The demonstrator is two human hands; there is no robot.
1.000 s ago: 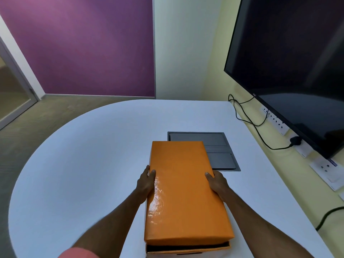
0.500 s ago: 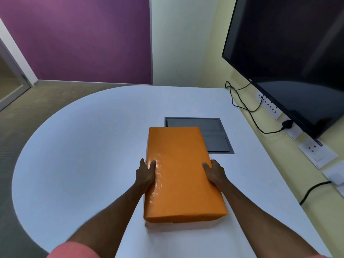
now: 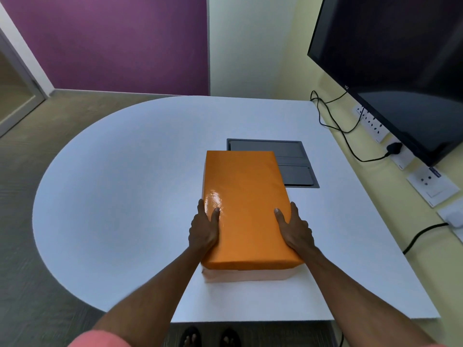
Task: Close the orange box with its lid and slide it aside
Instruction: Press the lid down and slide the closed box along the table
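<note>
The orange box lies on the white table, its long side pointing away from me. Its orange lid covers the whole top and reaches down over the sides; only a pale strip of the base shows at the near end. My left hand grips the lid's left edge, thumb on top. My right hand grips the right edge the same way. Both hands sit toward the near half of the box.
A dark grey cable hatch is set into the table just behind and right of the box. A large black screen hangs on the right wall, with sockets and black cables below it. The table's near edge is close to me.
One second ago a dark gap showed under the lid at the near end; now the lid sits down over the box. The box lies farther from the table's near edge.
</note>
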